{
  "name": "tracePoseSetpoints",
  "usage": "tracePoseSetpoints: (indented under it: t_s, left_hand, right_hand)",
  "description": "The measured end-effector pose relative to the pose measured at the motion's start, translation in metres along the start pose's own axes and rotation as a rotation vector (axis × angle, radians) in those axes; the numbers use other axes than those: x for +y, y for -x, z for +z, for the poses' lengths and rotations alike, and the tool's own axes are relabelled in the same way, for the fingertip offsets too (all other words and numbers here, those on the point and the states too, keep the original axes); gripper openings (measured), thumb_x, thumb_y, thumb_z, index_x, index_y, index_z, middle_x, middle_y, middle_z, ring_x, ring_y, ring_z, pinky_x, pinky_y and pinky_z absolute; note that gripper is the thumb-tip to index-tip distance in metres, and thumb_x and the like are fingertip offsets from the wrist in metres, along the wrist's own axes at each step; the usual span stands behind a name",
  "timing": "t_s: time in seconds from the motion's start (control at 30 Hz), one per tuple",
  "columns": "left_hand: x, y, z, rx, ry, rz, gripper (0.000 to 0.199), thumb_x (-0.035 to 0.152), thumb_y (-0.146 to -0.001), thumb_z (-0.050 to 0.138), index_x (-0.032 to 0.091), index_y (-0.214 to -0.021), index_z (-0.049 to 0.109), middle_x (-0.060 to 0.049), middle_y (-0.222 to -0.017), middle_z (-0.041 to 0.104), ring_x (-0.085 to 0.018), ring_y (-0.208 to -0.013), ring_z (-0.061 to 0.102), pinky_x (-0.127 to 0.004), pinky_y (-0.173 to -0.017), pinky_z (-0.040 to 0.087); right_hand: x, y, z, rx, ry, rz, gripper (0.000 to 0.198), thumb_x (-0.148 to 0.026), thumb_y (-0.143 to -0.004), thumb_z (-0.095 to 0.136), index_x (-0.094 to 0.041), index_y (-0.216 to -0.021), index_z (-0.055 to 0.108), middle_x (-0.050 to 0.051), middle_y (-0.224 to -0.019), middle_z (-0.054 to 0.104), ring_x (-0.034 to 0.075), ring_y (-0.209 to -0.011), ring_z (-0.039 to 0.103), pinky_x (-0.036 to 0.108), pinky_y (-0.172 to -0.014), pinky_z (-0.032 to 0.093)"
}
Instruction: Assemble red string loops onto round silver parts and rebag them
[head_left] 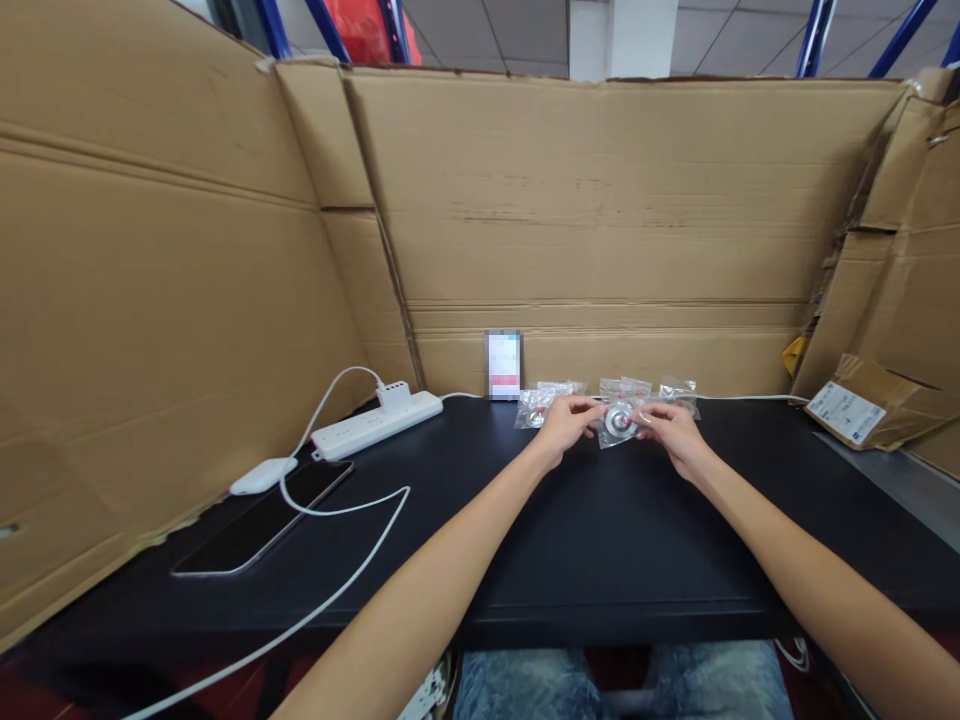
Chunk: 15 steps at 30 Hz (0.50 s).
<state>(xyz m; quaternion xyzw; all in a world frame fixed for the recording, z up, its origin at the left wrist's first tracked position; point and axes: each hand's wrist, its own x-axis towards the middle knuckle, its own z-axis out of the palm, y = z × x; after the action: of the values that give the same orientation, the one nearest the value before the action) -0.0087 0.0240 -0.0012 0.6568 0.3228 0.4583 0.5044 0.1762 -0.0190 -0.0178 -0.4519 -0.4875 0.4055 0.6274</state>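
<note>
Between my two hands is a small clear plastic bag (611,438) with a round white and silver disc (620,420) in it. My left hand (568,428) pinches the bag at its left side. On the opposite side, my right hand (673,432) grips it between thumb and fingers. A small red mark shows near the disc's middle; what exactly the disc is I cannot make out. More clear plastic bags (534,405) lie just behind my left hand, and another bag (677,388) is behind my right hand.
A phone (504,366) with a lit screen stands against the cardboard wall (600,220). To the left are a white power strip (379,426), a white charger (264,476), a dark tablet (262,525) and a loose cable (360,570). A brown package (881,405) sits at the right.
</note>
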Motion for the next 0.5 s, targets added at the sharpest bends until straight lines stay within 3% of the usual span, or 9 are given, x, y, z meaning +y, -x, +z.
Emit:
tracePoseSetpoints:
  t_s: [0.2, 0.37, 0.5]
  left_hand:
    - [-0.006, -0.005, -0.013, 0.197, -0.075, -0.130, 0.012, 0.018, -0.075, 0.068, 0.010, -0.066, 0.067, 0.002, -0.050, 0.052, -0.006, -0.040, 0.043, -0.019, -0.039, 0.038]
    - [-0.006, -0.002, -0.007, 0.167, -0.004, -0.276, 0.010, 0.011, -0.073, 0.069, 0.010, -0.067, 0.062, -0.001, -0.057, 0.059, -0.008, -0.041, 0.051, -0.021, -0.039, 0.044]
    - [-0.004, 0.005, 0.006, 0.077, 0.060, -0.357, 0.009, 0.006, -0.075, 0.067, 0.008, -0.069, 0.061, -0.008, -0.065, 0.067, -0.012, -0.048, 0.061, -0.025, -0.049, 0.053]
  right_hand:
    - [-0.003, -0.006, -0.016, 0.235, -0.115, 0.037, 0.016, -0.021, -0.061, 0.077, -0.014, -0.069, 0.066, 0.002, -0.062, 0.065, 0.013, -0.056, 0.064, 0.023, -0.052, 0.056]
    - [-0.008, -0.010, -0.029, 0.436, -0.190, 0.058, 0.013, -0.015, -0.069, 0.071, -0.015, -0.073, 0.059, 0.003, -0.061, 0.067, 0.018, -0.053, 0.069, 0.025, -0.049, 0.058]
    - [-0.012, -0.008, -0.028, 0.419, -0.227, 0.043, 0.013, -0.016, -0.071, 0.071, -0.015, -0.074, 0.059, 0.004, -0.062, 0.068, 0.018, -0.054, 0.070, 0.024, -0.050, 0.059]
